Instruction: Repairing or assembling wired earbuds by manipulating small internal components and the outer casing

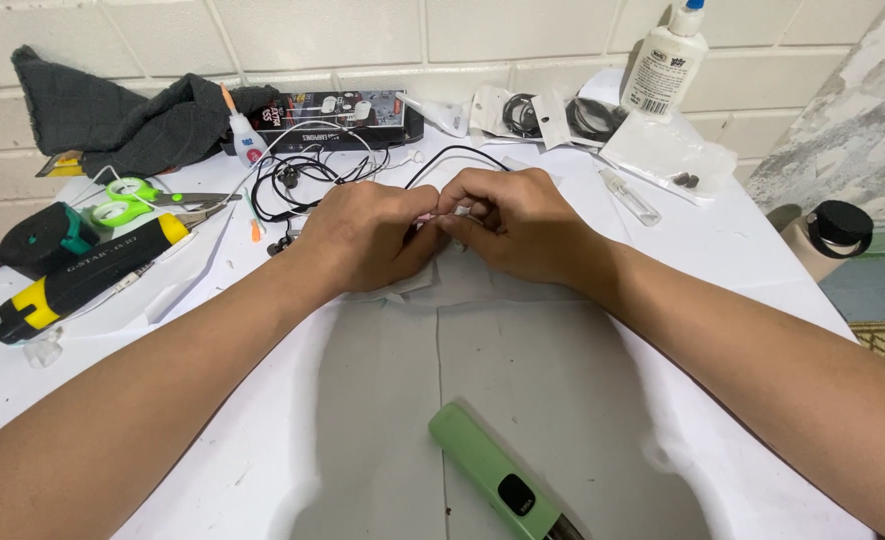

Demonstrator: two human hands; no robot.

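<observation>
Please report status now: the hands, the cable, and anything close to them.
Left hand and right hand together, pinching a small part on the black cable. Cable loops back to a tangle. Green tool lies nearer, apart.

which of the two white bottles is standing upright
The large white plastic bottle with the blue cap, upright at the back right against the wall. The small white glue bottle with the orange nozzle leans tilted by the dark grey cloth.

Left edge: yellow-black tool (78, 277), green scissors (133, 200).
Back left: dark cloth (113, 115), small glue bottle (245, 135).
Back right: white bottle (666, 62), clear bags (673, 150).
Front: green device (493, 475).
Right, off the table: flask (831, 235).
</observation>
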